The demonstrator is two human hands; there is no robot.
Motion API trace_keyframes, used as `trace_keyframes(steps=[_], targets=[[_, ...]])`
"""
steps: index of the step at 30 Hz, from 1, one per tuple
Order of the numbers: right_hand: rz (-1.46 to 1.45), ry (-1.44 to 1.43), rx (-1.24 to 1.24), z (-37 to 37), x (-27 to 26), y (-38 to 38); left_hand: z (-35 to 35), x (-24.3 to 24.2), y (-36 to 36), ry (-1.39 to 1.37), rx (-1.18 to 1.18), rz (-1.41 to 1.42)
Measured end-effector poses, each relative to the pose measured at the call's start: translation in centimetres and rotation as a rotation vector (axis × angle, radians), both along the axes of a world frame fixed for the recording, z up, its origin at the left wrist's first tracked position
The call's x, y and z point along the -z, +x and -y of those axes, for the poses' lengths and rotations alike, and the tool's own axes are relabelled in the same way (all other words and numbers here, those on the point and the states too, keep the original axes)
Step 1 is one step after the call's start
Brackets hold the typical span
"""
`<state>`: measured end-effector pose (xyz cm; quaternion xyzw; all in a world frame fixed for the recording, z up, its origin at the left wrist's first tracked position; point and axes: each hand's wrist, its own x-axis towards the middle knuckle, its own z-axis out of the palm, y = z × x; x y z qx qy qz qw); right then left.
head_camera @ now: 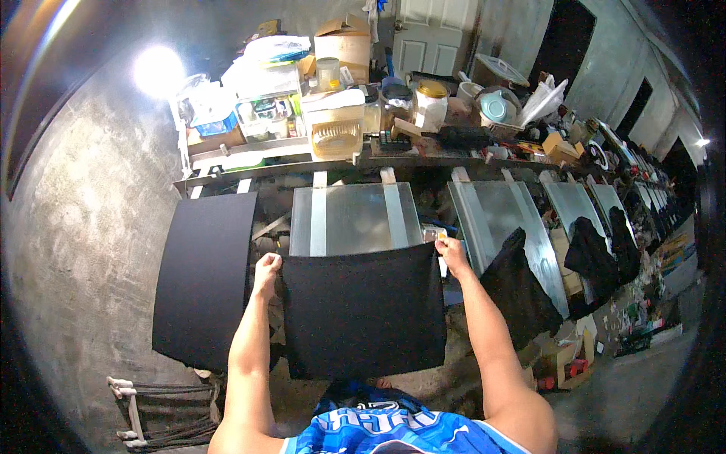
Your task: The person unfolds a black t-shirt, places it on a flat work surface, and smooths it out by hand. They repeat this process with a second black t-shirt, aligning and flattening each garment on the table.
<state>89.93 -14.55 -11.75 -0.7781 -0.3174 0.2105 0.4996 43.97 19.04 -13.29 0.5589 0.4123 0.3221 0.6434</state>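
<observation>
A black fabric piece (363,312) is stretched between my two hands over the near part of a glass-like platen (357,218). My left hand (267,272) grips its upper left corner, and my right hand (452,254) pinches the upper right corner. The far part of the platen shows bare beyond the cloth's top edge. To the left, another platen is covered by smooth black fabric (204,278). On the right, a second glass-like platen (499,221) has black cloth (522,289) bunched over its near end.
Behind the platens, a shelf holds a clear plastic container (336,125), a jar with a yellow lid (431,105) and a cardboard box (342,48). More platens with dark cloth (590,255) run off to the right. A white-ended rack (133,411) stands at the lower left.
</observation>
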Motion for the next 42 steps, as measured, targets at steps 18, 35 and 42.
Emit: trace_keyframes(steps=[18, 35, 42], targets=[[0.368, -0.14, 0.285, -21.9, 0.0, 12.2, -21.4, 1.4, 18.3, 0.296, -0.177, -0.243], [0.194, -0.415, 0.237, -21.1, 6.2, 12.1, -18.3, 3.8, 17.9, 0.056, -0.073, -0.143], [0.237, -0.418, 0.178, -11.1, 8.3, 6.0, -8.2, 4.3, 10.8, -0.083, -0.094, -0.203]])
